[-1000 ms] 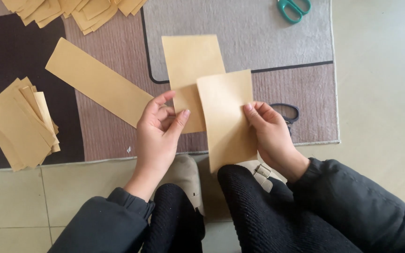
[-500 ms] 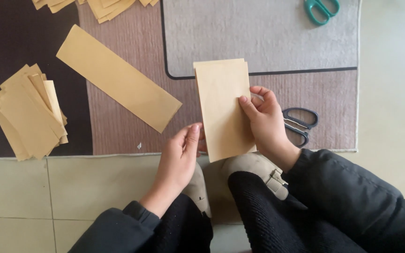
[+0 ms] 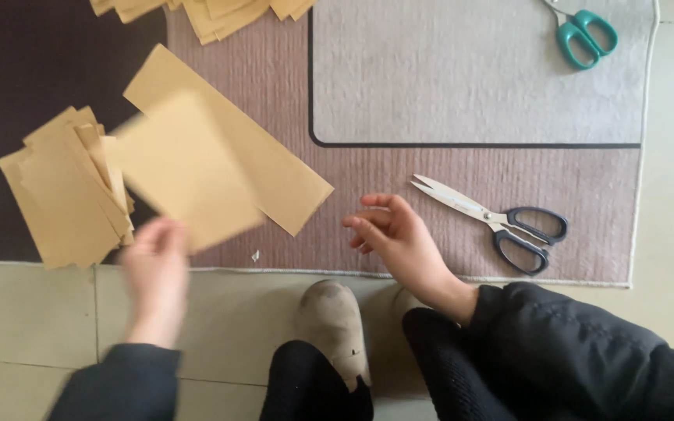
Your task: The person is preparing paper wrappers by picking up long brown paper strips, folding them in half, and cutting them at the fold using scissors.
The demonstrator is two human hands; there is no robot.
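Holding tan paper sheet (image 3: 185, 168) above left hand (image 3: 156, 261), fingers at its lower edge

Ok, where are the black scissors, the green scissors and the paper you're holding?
black scissors (image 3: 501, 222): head view, on the pivot.
green scissors (image 3: 584, 33): head view, on the handles.
held paper (image 3: 185, 168): head view, sheet's middle.
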